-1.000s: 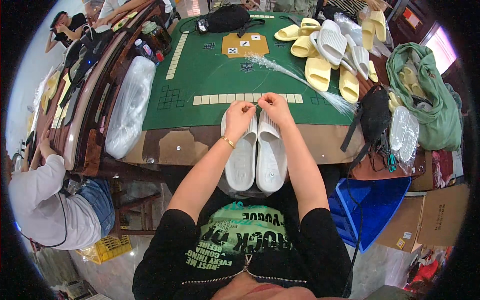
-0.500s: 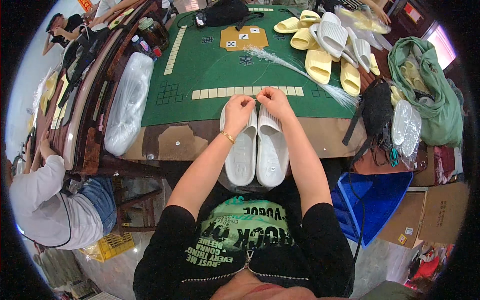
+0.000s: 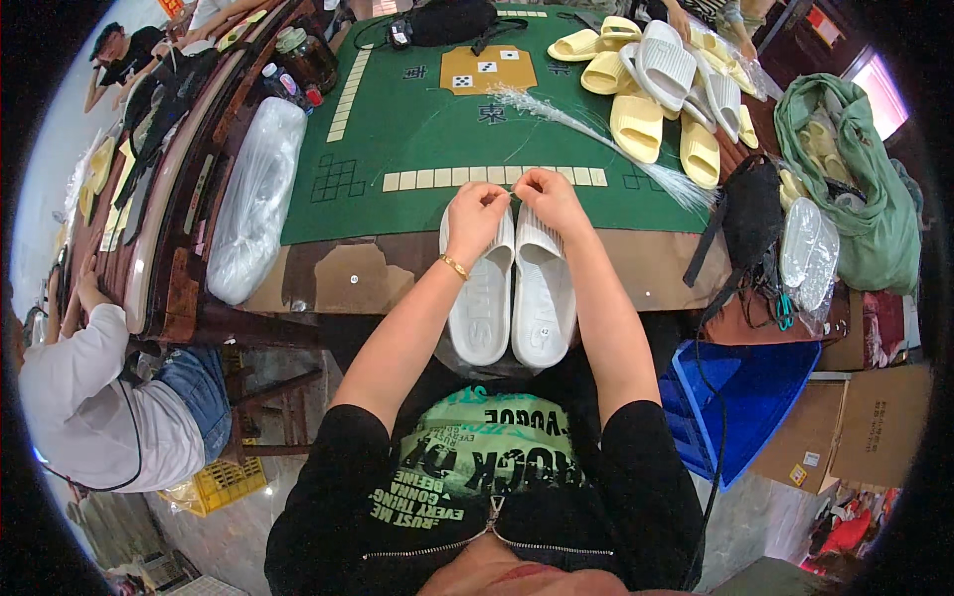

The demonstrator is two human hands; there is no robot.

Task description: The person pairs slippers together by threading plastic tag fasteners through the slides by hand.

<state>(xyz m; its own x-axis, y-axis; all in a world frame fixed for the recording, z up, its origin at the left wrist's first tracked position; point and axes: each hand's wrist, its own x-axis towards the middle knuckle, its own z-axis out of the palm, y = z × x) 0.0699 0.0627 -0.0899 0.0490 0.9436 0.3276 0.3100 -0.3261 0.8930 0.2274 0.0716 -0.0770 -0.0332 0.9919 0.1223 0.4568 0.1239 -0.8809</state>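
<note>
Left edge: seated person in a white top [image 3: 94, 397], bent over a separate job.
Clear plastic bundle [image 3: 253, 199], lying on the worktop's [image 3: 397, 159] wooden border.
Row of pale tiles [image 3: 447, 178] on the green felt.
Left hand [image 3: 477, 214], fingers pinched shut on something small at the toe of the white slippers [image 3: 509, 298]; what it is cannot be told.
White slippers: paired side by side, soles up, half on the worktop edge, heels toward the lap.
Right hand [image 3: 550, 197], likewise pinched, touching the left. Joining appears under way, not finished.
Heap of yellow and white slippers [image 3: 656, 94], far right, seemingly still unprocessed.
Green bag [image 3: 855, 189], beyond.
</note>
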